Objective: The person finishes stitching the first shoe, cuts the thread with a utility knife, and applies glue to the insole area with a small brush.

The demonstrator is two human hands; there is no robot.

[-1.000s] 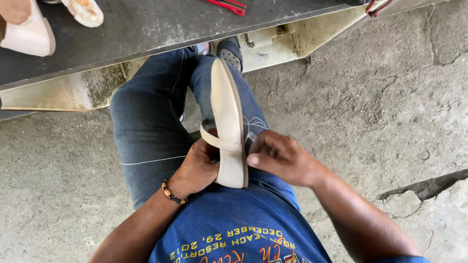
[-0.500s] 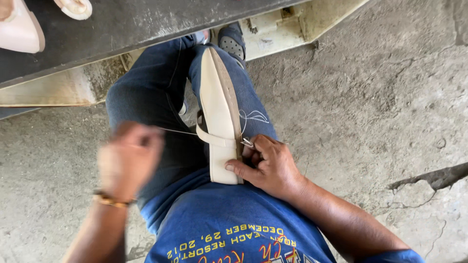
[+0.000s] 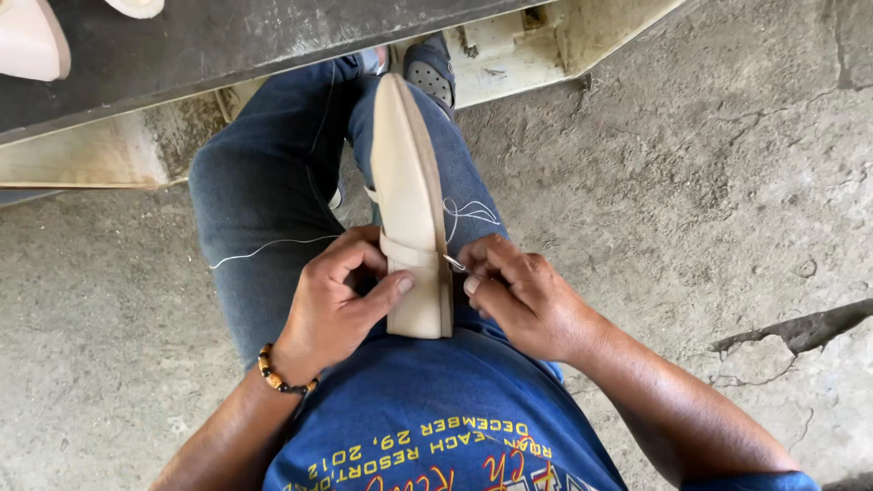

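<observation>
Cream leather loafer-style shoe (image 3: 409,195), one item: lies sole-edge up along the person's lap, toe toward the knees, heel end near the waist, a strap band across its rear part. Left hand (image 3: 341,295), one: fingers curled narrow around the heel end, thumb pressed flat on the cream upper, steadying it. Right hand (image 3: 518,295), one: fingertips pinched tight on a thin metal needle (image 3: 454,264), whose point meets the right side of the shoe at the strap.

White sewing thread (image 3: 273,245), one strand visible in two runs: one trails left across the jeans, one loops right of the shoe.

Beaded bracelet in brown and black (image 3: 277,375), one, on the left wrist.

Blue denim jeans (image 3: 255,200), one pair, under the shoe. Blue T-shirt (image 3: 436,409) with yellow and red printed lettering across the front, one.

Dark perforated clog (image 3: 432,73), one, on a foot beyond the shoe's toe.

Dark grey metal bench top (image 3: 227,45), one, across the top edge; two pale shoe parts (image 3: 32,41) rest on its left end.

Cracked grey concrete floor (image 3: 709,182) all around.
</observation>
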